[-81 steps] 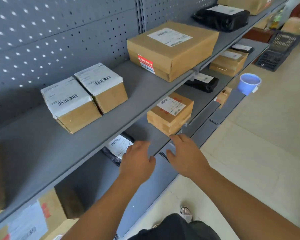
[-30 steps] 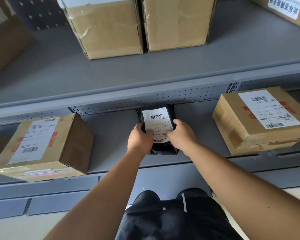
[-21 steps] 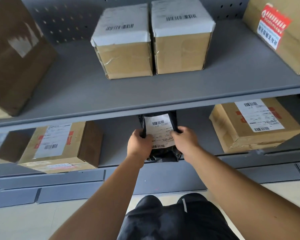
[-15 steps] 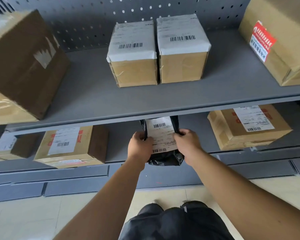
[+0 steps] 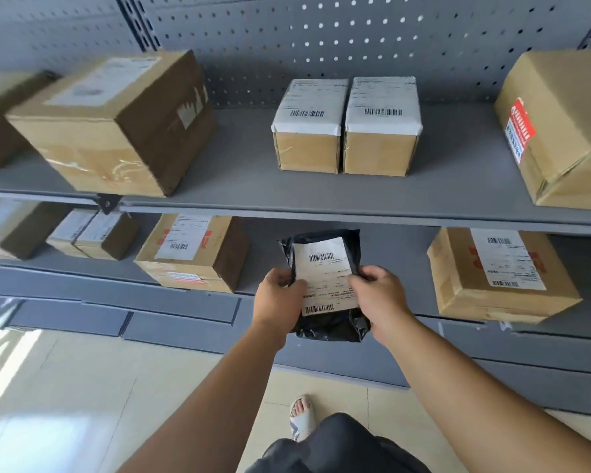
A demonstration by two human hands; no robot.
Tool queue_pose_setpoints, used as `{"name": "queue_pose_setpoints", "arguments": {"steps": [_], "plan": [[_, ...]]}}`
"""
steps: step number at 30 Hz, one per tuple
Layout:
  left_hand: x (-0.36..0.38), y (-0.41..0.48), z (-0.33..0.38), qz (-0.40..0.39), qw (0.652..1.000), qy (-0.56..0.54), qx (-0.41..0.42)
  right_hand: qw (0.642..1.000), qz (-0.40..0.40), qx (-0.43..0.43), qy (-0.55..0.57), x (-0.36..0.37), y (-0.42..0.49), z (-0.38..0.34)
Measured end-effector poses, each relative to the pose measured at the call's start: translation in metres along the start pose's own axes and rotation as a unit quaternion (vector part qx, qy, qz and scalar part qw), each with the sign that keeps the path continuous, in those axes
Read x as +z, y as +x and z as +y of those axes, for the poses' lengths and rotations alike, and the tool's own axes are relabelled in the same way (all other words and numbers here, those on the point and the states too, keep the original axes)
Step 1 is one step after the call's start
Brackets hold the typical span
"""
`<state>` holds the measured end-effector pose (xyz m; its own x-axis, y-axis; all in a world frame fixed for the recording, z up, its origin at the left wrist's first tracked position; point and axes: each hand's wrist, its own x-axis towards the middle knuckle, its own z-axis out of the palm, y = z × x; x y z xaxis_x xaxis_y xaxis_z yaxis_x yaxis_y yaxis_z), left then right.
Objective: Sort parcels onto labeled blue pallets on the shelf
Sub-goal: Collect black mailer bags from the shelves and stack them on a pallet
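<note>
The fingers [image 5: 358,279] of both hands curl round the side edges of one black parcel [image 5: 331,327], gripping it across its white label [image 5: 323,268]. The left hand [image 5: 280,300] takes the left edge and the right hand [image 5: 381,298] the right. Both have their backs to the camera, with the arms stretched forward. The parcel is held at the front of the lower shelf [image 5: 263,254], between the nearest left box [image 5: 191,250] and the right box [image 5: 498,271]. Five cardboard boxes stand there, the leftmost blurred. The upper shelf [image 5: 246,158] carries five more, including two small white-topped boxes [image 5: 307,128] side by side.
</note>
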<state>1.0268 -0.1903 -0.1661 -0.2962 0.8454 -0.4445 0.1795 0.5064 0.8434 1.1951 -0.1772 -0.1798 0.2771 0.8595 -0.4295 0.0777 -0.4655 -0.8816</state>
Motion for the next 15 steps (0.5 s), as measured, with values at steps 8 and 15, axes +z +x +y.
{"name": "queue_pose_setpoints", "arguments": {"steps": [8,15], "plan": [[-0.048,-0.066,-0.014,0.111,0.991,-0.071,-0.017,0.991,-0.121,-0.046,-0.015,0.022,-0.044,-0.006],[-0.117,-0.098,-0.027,0.193,0.971,-0.138,-0.028,0.974,-0.202,-0.096,-0.038,0.083,-0.090,-0.026]]}}
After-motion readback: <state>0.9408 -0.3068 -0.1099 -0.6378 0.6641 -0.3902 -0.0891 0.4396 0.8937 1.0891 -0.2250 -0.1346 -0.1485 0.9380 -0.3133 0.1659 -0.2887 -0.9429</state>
